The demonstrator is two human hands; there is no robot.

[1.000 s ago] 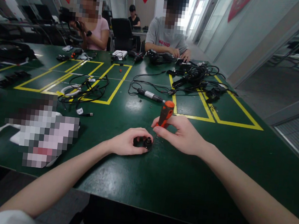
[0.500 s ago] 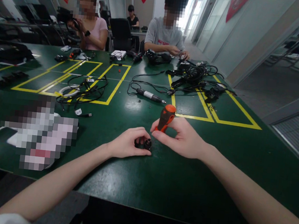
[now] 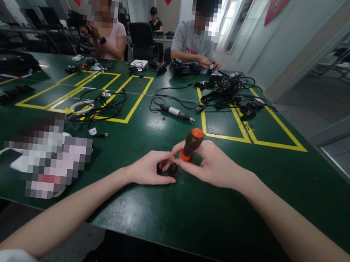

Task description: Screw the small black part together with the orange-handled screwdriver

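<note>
My left hand (image 3: 150, 168) is closed round a small black part (image 3: 173, 171) with a round upright piece on its top, low over the green table. Between the fingers and thumb of my right hand (image 3: 212, 164) is a stubby screwdriver (image 3: 194, 143) with an orange and dark grey handle. Its orange cap points up and leans slightly away from the left hand. The fingertips of both hands meet or nearly meet just above the black part. The screwdriver's shaft and tip are hidden behind my right fingers.
Beyond my hands lies a grey and black electric screwdriver (image 3: 177, 113) with its cord. A tangle of black cables (image 3: 226, 88) is at the back right, another cable coil (image 3: 99, 102) at the left. Blurred-out items (image 3: 59, 160) lie front left. Two people sit across the green table (image 3: 248, 205).
My right hand has come slightly left and down with the screwdriver, closer to the black part. My left hand has barely moved.
</note>
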